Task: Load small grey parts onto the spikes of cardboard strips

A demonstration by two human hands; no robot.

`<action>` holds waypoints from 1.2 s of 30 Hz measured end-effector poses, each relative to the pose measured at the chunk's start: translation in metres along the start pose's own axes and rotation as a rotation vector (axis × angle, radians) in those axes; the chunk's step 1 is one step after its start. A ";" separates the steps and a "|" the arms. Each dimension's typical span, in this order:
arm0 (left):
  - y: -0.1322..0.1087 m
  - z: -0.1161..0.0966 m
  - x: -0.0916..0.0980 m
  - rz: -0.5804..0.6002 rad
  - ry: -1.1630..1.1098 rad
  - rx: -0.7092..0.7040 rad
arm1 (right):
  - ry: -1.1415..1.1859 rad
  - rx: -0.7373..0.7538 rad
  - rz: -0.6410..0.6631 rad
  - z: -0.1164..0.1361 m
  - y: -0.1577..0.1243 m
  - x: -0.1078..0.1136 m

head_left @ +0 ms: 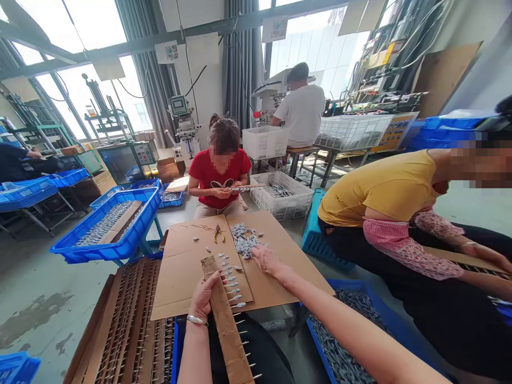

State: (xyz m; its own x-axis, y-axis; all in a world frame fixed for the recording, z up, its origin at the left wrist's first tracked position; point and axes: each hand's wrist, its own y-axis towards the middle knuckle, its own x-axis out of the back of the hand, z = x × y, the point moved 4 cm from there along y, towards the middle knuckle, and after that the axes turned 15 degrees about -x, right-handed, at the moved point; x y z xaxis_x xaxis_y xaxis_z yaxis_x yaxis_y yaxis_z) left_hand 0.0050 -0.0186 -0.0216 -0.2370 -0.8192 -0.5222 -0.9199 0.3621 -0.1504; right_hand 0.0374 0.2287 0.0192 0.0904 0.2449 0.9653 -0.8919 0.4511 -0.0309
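Note:
My left hand (pixel 205 294) is closed around a long brown cardboard strip (pixel 226 325), tilted over my lap and the table edge. A row of thin pins sticks out from the strip's right side. Small grey tapered pieces (pixel 231 278) sit on the upper pins, while the lower pins (pixel 245 341) are bare. My right hand (pixel 267 261) stretches across the table, fingers apart, its fingertips touching a pile of similar grey pieces (pixel 242 237). Whether a piece lies between those fingertips is too small to tell.
Yellow-handled pliers (pixel 218 233) lie on the cardboard-covered table (pixel 180 285). Pinned strips (pixel 132 325) are stacked at left; a blue bin of grey pieces (pixel 348 325) stands low at right. A person in red (pixel 218 170) sits opposite, another in yellow (pixel 376 186) at right.

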 end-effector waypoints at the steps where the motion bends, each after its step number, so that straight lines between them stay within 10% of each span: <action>1: -0.001 -0.001 0.001 0.009 0.002 0.002 | 0.022 -0.007 -0.016 -0.001 -0.003 0.000; 18: -0.031 -0.012 0.031 -0.060 0.033 -0.070 | 1.016 0.034 0.141 0.038 -0.102 -0.017; 29: -0.086 -0.004 0.049 -0.157 0.098 -0.120 | 1.168 -0.081 0.354 0.034 -0.174 -0.046; 36: -0.101 0.008 0.039 -0.066 0.035 0.124 | 1.081 0.025 0.291 0.049 -0.173 -0.053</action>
State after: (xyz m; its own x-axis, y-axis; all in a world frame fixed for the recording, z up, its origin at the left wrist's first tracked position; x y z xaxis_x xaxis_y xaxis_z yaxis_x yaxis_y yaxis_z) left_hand 0.0917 -0.0835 -0.0336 -0.1903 -0.8574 -0.4781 -0.8887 0.3574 -0.2871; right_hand 0.1656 0.0957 -0.0143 0.2034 0.9607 0.1889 -0.9495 0.2407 -0.2016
